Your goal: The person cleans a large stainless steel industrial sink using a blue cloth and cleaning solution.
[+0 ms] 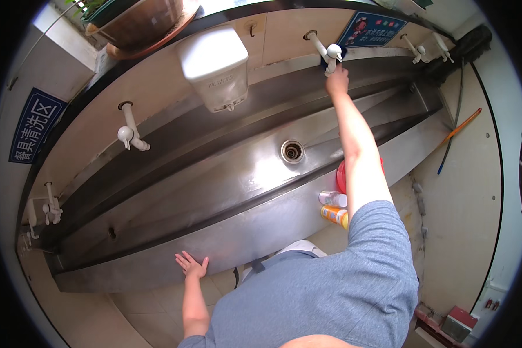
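A long stainless steel trough sink [239, 174] runs across the view. My right hand [338, 80] reaches to the back wall, just beneath a white plastic tap [332, 54]. A dark blue cloth [343, 53] shows behind that tap at my fingers, which are partly hidden, so the grip on it is unclear. My left hand [194, 266] rests with fingers spread on the sink's front ledge and holds nothing. Beside my right arm stand a red plastic container [341, 177], partly covered by the arm, a clear bottle [332, 199] and an orange bottle with a yellow cap [335, 215].
A drain [292, 151] lies in the basin. Another white tap [130, 130] and a white wall-mounted dispenser [217, 69] project from the back wall. A potted plant [135, 26] sits on the sill above. A hose [456, 117] hangs at the right.
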Demonstrator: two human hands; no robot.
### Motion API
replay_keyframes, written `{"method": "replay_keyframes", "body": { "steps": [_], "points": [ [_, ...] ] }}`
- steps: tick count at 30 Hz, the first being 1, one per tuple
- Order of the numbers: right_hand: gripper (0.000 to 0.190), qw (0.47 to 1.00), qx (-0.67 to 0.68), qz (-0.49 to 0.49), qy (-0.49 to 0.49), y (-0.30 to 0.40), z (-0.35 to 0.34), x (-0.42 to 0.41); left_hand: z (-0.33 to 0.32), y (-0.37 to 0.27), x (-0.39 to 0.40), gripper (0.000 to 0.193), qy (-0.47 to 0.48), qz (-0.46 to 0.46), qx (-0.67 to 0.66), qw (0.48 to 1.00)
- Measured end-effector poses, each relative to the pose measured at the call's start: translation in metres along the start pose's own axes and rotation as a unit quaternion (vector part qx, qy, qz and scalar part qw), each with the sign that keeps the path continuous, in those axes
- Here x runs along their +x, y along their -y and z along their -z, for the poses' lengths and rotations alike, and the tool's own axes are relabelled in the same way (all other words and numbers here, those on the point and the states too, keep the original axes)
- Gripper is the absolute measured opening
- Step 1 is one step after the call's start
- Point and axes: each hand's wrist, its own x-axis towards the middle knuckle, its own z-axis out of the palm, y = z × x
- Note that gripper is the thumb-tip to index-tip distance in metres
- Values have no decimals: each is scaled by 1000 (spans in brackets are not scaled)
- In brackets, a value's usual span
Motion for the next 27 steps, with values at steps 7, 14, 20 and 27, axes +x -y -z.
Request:
{"method": "replay_keyframes", "body": {
  "steps": [7, 14, 20, 27],
  "points": [
    [51, 988, -45, -149, -16, -77, 19, 90, 7, -3, 3, 112, 9, 3, 6, 1000],
    [72, 997, -47, -58, -17, -91, -14, 108, -3, 0, 17, 112, -5, -6, 2, 1000],
    [69, 997, 10, 22, -78, -54, -20, 51, 20, -18, -8, 113, 42, 0, 2, 999],
    [76, 979, 67, 176, -81, 32, -23, -30, 10, -12, 2, 111, 11, 23, -6, 1000]
  ]
}}
